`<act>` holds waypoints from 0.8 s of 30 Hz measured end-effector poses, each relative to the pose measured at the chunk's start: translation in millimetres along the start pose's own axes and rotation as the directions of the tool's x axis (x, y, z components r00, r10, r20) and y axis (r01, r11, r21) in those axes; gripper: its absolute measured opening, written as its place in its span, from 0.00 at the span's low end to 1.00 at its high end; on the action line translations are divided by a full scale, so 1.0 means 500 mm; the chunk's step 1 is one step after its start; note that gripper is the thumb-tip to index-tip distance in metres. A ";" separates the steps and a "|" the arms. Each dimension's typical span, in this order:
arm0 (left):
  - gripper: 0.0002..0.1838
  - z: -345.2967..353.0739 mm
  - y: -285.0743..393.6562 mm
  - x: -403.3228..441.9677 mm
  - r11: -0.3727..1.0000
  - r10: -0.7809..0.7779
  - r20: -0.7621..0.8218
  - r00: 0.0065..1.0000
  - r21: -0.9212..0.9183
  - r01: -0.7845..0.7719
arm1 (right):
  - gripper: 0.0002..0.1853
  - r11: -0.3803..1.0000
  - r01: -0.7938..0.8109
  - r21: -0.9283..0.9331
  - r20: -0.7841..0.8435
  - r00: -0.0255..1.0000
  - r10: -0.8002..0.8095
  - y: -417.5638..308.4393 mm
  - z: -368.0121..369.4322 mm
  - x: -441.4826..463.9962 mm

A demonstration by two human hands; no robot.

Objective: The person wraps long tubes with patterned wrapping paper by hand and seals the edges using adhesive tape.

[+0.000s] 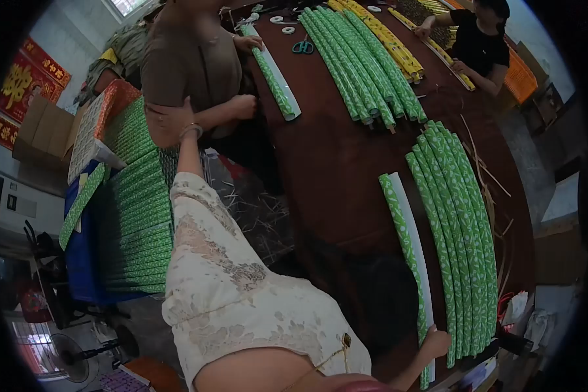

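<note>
My left hand point(170, 121), with a bracelet at the wrist, reaches out to a co-worker's upper arm, its fingers wrapped against the arm just below the sleeve. At the near end of the table my right hand point(436, 343) is closed on a partly rolled sheet of green patterned wrapping paper point(404, 235). A strip of the sheet's white back shows along its right side. Several finished green paper rolls point(460, 242) lie side by side to the right of it. What my right fingertips press on is partly hidden.
The brown-covered table point(333, 189) also bears more green rolls point(362, 65), yellow rolls point(385, 39), scissors point(302, 47) and tape rolls. Two co-workers handle paper at the far end. On the left, a blue crate point(85, 261) holds stacked green rolls. Scraps litter the floor.
</note>
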State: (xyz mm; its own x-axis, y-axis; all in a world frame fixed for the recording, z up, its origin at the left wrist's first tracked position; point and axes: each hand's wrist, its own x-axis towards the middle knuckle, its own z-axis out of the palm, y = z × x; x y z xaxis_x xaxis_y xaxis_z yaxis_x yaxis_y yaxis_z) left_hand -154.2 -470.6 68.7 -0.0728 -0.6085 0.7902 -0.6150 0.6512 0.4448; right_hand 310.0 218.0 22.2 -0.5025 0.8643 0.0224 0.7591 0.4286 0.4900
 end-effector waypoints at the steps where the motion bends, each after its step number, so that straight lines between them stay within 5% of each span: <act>1: 0.62 0.002 -0.020 0.020 0.999 -0.048 0.008 0.999 0.003 0.048 | 0.24 1.000 0.004 -0.004 0.007 1.000 -0.004 0.003 0.005 -0.004; 2: 0.62 0.002 -0.046 0.034 0.999 -0.042 0.014 0.999 0.013 0.042 | 0.24 1.000 0.027 -0.012 -0.010 1.000 -0.027 0.011 0.010 -0.004; 4: 0.52 -0.018 -0.051 0.086 0.994 -0.065 0.339 0.938 0.101 0.032 | 0.24 0.999 0.043 0.000 -0.030 0.999 -0.043 0.005 0.010 0.005; 6: 0.47 0.031 -0.089 0.099 0.995 0.083 0.226 0.971 0.032 -0.092 | 0.24 0.999 0.037 -0.005 -0.027 0.999 -0.037 0.005 -0.001 -0.003; 8: 0.46 0.063 -0.107 0.119 0.989 -0.065 0.438 0.897 -0.088 0.115 | 0.24 1.000 0.027 -0.002 0.025 0.999 -0.027 0.002 0.007 0.001; 11: 0.44 -0.094 -0.018 0.089 0.991 -0.112 0.474 0.873 0.118 0.063 | 0.25 0.998 0.044 -0.050 0.042 0.998 -0.042 0.008 0.016 0.000; 14: 0.42 -0.111 -0.019 0.048 0.997 -0.076 0.383 0.921 0.037 0.067 | 0.25 0.994 0.100 -0.041 -0.116 0.988 -0.104 0.015 0.029 -0.001; 18: 0.35 -0.101 -0.050 -0.055 0.840 0.234 0.360 0.903 -0.543 0.000 | 0.24 1.000 0.010 -0.014 0.061 0.998 -0.009 -0.008 -0.003 0.012; 20: 0.32 -0.232 0.036 -0.167 0.762 0.405 0.564 0.719 -0.643 0.075 | 0.25 0.998 -0.041 -0.041 0.239 0.970 0.050 -0.006 -0.020 0.017; 22: 0.34 -0.304 0.086 -0.275 0.558 0.615 0.373 0.695 -0.828 -0.050 | 0.25 0.998 -0.041 -0.040 0.221 0.974 0.049 -0.008 -0.015 0.019; 24: 0.27 -0.401 0.133 -0.366 0.415 0.769 0.402 0.497 -0.905 0.091 | 0.25 0.995 -0.084 -0.048 0.209 0.973 0.092 0.007 0.000 0.008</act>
State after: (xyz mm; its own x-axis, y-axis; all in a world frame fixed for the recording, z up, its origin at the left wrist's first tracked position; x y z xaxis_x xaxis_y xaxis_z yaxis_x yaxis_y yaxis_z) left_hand -24.0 -225.0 38.2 -0.8247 0.0155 0.5653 0.4492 0.6252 0.6382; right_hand 310.7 223.1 23.9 -0.3326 0.9360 -0.1155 0.7779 0.3415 0.5275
